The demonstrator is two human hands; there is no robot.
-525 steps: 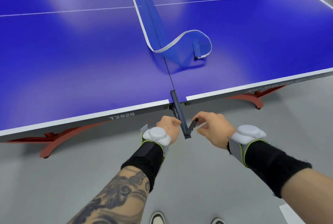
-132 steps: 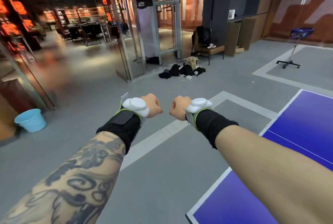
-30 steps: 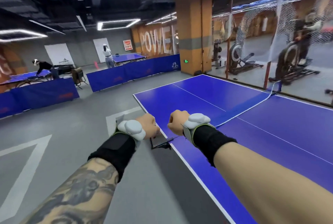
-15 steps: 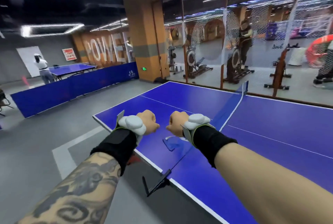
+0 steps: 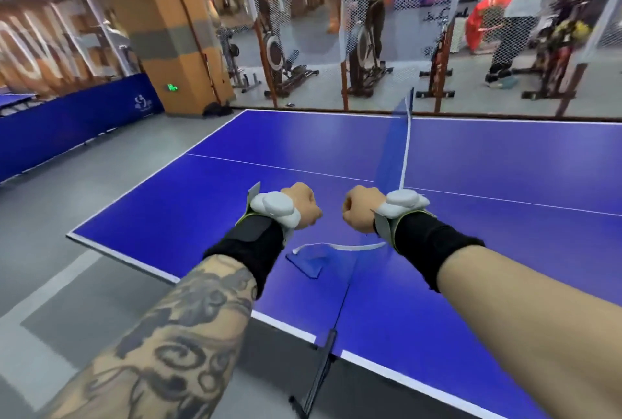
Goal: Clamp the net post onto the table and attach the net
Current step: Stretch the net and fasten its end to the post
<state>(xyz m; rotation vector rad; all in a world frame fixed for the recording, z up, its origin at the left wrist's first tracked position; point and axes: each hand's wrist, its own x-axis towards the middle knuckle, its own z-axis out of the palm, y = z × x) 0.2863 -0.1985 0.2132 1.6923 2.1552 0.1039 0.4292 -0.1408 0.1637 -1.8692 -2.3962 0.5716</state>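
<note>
Both arms stretch out over the blue table (image 5: 202,203). My left hand (image 5: 303,204) and my right hand (image 5: 361,208) are closed fists side by side, holding nothing. Below them a dark net post (image 5: 319,375) sticks out from the table's near edge over the floor. The blue net (image 5: 395,149) with a white top band runs from the far edge toward me. Its near end (image 5: 311,260) lies slack and folded on the table surface, apart from the post. A thin cord runs from the post toward the net.
A mesh fence (image 5: 387,31) with exercise bikes and people behind it stands past the table's far edge. An orange pillar (image 5: 158,21) and a blue barrier (image 5: 67,122) are at the left. Grey floor surrounds the table.
The view has swung right and down, bringing the table's middle and the net post closer beneath my fists. Both hands stay clenched side by side, as before.
</note>
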